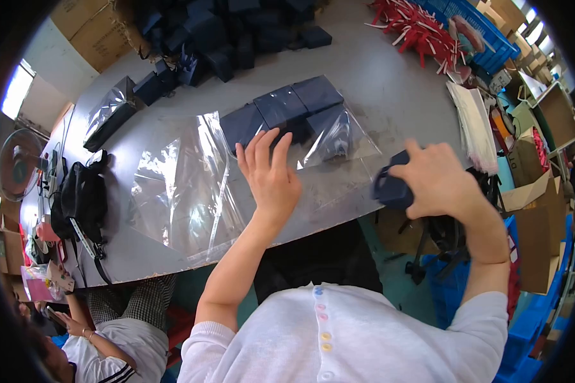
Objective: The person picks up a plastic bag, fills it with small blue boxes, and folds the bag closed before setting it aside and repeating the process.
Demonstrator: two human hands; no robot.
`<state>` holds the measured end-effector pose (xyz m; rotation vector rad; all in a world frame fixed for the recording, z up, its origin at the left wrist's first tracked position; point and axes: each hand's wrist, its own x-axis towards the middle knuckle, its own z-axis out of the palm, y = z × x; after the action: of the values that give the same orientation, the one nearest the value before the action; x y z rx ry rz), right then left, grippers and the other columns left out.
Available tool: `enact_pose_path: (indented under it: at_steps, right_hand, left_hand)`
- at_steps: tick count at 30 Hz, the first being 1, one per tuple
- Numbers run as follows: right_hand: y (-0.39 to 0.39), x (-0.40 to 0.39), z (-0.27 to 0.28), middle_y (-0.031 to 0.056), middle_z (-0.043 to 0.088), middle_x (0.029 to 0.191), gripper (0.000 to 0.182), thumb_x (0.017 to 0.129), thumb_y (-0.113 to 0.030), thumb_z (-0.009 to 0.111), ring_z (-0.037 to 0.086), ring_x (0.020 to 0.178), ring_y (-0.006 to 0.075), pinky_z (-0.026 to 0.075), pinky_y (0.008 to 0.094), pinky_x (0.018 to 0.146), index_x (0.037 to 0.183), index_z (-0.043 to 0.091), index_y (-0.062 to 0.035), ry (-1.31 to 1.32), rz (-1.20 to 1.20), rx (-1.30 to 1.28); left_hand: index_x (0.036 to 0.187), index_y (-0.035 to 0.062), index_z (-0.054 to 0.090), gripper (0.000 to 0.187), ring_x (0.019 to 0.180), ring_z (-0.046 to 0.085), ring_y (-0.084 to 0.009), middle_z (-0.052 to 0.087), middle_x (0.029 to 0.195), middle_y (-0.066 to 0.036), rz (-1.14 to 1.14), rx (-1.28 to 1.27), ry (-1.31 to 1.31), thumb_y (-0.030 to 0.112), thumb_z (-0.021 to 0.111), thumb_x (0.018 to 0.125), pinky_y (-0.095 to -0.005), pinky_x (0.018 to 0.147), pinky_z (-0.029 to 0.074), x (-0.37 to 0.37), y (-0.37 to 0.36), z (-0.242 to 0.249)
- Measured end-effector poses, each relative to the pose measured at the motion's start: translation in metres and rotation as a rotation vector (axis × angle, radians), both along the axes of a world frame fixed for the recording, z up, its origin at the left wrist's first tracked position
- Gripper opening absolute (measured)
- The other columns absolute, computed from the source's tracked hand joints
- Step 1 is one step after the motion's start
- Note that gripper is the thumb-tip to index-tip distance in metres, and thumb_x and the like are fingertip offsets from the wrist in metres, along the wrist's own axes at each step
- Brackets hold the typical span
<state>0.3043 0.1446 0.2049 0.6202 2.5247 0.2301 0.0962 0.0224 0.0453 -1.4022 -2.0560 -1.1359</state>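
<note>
Several dark blue boxes [281,107] lie side by side on the grey table, inside or under a clear plastic bag [185,185] that spreads to the left. My left hand [271,175] rests at the near edge of these boxes, fingers apart, touching the plastic. To the right, over the table's edge, my right hand [437,179] grips another dark blue box [393,185], slightly blurred. Its fingers are wrapped round the box's right side.
A pile of dark boxes [217,32] lies at the back. A wrapped box [110,115] and a black bag [83,198] are at the left. Red ribbons [421,32] and white sheets [473,124] lie at the right. Another person [121,338] sits at the lower left.
</note>
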Motion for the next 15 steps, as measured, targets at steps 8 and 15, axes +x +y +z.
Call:
enact_pose_path:
  at_steps: [8,15]
  right_hand:
    - [-0.009,-0.014,-0.044,0.0179,0.055,0.114,0.064,0.058,-0.04,0.079,0.066,0.085,0.036,0.054,0.0445,0.077,0.119,0.067,-0.0233,0.308,-0.044,-0.176]
    - [-0.058,-0.07,-0.132,0.0171,0.047,0.133,0.071,0.059,-0.041,0.081,0.063,0.101,0.0377,0.055,0.0455,0.081,0.126,0.063,-0.0261,0.864,-0.247,-0.374]
  left_hand:
    - [0.11,0.0068,0.066,0.054,0.121,0.052,-0.0301,0.058,0.121,-0.007,0.026,0.142,-0.061,-0.011,0.051,0.061,-0.0569,0.112,0.024,-0.006,-0.014,-0.007]
    - [0.103,0.0044,0.069,0.041,0.119,0.054,-0.0312,0.061,0.12,-0.01,0.045,0.071,-0.09,-0.01,0.056,0.067,-0.0531,0.11,0.031,-0.015,-0.041,-0.01]
